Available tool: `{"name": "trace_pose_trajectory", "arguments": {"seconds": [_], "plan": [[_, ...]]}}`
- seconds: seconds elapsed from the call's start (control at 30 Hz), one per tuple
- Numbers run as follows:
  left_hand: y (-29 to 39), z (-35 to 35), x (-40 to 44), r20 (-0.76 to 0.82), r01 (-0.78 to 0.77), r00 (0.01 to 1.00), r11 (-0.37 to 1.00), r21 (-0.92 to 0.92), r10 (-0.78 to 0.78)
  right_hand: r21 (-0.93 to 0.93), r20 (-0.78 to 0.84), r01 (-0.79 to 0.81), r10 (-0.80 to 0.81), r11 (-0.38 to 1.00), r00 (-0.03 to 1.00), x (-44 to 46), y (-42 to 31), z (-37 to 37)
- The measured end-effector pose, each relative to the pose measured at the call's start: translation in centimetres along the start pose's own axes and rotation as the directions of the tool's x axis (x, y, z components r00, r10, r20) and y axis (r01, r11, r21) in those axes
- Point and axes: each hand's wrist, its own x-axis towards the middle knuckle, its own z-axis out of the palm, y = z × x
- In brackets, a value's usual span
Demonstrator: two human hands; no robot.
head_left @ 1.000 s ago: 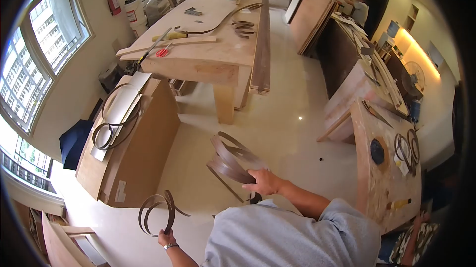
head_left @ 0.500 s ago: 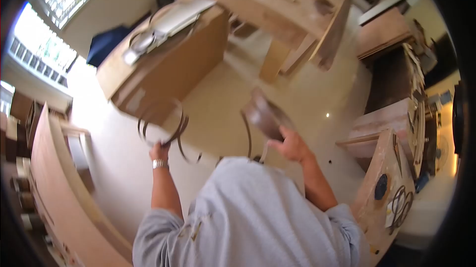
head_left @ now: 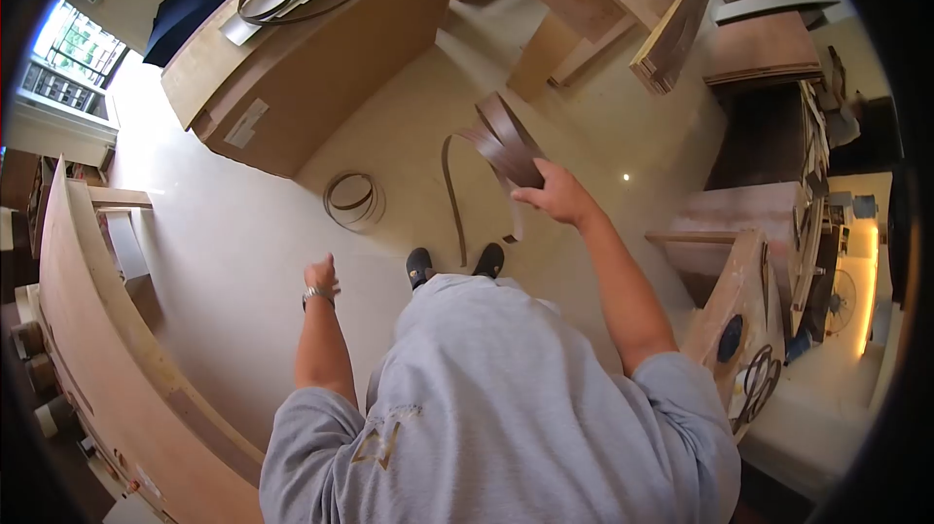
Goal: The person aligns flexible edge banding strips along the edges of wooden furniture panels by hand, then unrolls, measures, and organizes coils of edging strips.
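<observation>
Left hand (head_left: pixel 321 277), ten o'clock from grey shirt (head_left: pixel 506 378), empty now, fingers loosely parted: small coil (head_left: pixel 354 208) just let go. Coil at eleven o'clock, on floor (head_left: pixel 238 271) or just above, can't tell from here. Right hand (head_left: pixel 560 196), one o'clock, fingers closed round brown roll (head_left: pixel 502 141); only load left.

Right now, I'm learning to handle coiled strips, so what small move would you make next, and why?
I would probably bring the left hand across to gather the loose tail of the brown edging coil. The right hand grips that coil, but its tail hangs free, while the left looks empty, apart from the separate coil ahead of it.
</observation>
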Motion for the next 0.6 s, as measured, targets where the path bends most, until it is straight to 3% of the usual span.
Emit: {"name": "trace_pose_trajectory", "arguments": {"seconds": [0.07,0.1,0.17,0.23,0.33,0.37,0.43,0.5,0.6], "plan": [[-4.7,0.3,-0.4,-0.060,0.003,0.998,0.963,0.268,0.014,0.165,0.108,-0.033,0.015,0.986,0.994,1.6,-0.3,0.5],[-7.1,-0.3,0.7,0.007,0.067,0.997,0.914,0.401,-0.076,0.243,0.162,-0.050,0.010,0.969,0.987,2.2,-0.4,0.7],[-10.9,-1.3,-0.2,0.024,0.086,0.994,0.897,0.433,-0.107,0.285,0.165,-0.037,-0.010,0.958,0.986,3.5,-0.3,1.7],[-12.1,-1.9,-4.0,-0.068,0.137,0.990,0.954,0.266,-0.123,0.278,0.160,0.005,-0.051,0.961,0.986,4.7,0.2,2.6],[-14.5,-4.8,-4.5,0.002,0.170,0.985,0.961,0.218,-0.174,0.222,0.191,0.062,-0.106,0.973,0.976,6.1,-0.2,3.8],[-13.9,-5.1,-5.4,-0.023,0.085,0.996,0.965,0.249,-0.082,0.216,0.233,0.049,-0.100,0.975,0.967,6.4,-0.9,4.1],[-11.0,-4.7,-6.9,0.148,-0.093,0.987,0.979,0.184,0.066,0.242,0.277,0.025,-0.094,0.970,0.956,6.4,-2.3,4.7],[-4.1,-1.7,-12.0,0.321,-0.199,0.922,0.976,-0.088,0.217,0.305,0.291,0.005,-0.098,0.952,0.952,5.5,-3.9,6.3],[3.3,4.9,-14.1,0.575,-0.035,0.722,0.850,-0.525,0.385,0.434,0.310,0.057,-0.209,0.899,0.927,4.8,-3.4,11.1]]}}
